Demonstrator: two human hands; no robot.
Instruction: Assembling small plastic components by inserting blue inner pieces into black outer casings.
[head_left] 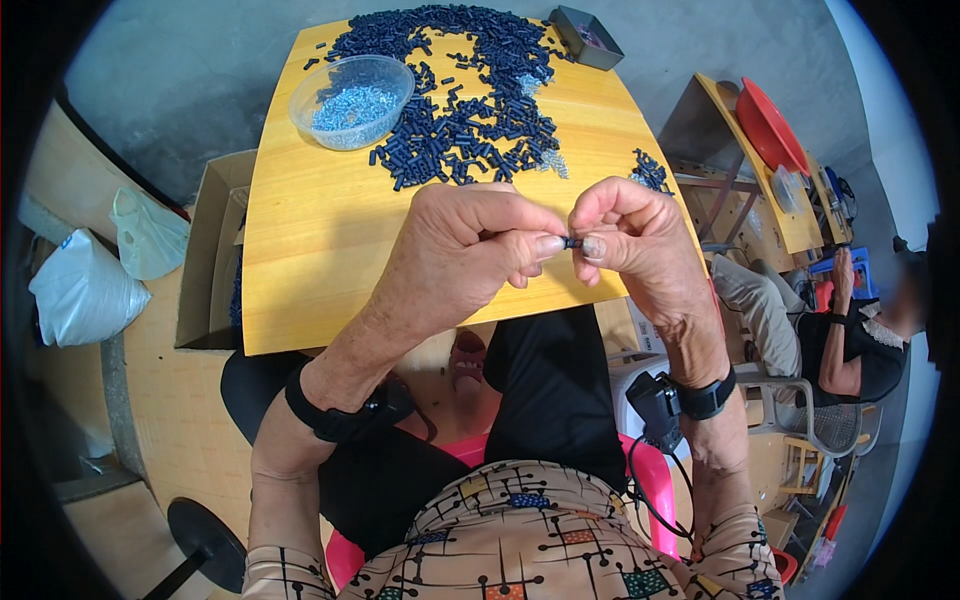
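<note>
Over the near part of the yellow table point(320, 280), my left hand point(460, 240) and my right hand point(645, 240) meet fingertip to fingertip. Between them is a small dark tube-shaped piece point(571, 243), pinched by thumb and fingers from both sides. Most of it is covered by the fingertips. Beyond my hands lies a wide heap of similar dark blue tube pieces point(440, 150). A round clear plastic tub point(300, 112) of tiny light blue parts point(352, 108) stands left of the heap. Small clear parts point(551, 163) lie at the heap's right edge.
A dark open box point(588, 40) sits at the far right corner, and a small pile of dark pieces point(651, 170) lies by the right edge. A cardboard box point(205, 260) and white bags point(85, 290) are left. Another person point(850, 340) sits at right, near a red basin point(770, 125).
</note>
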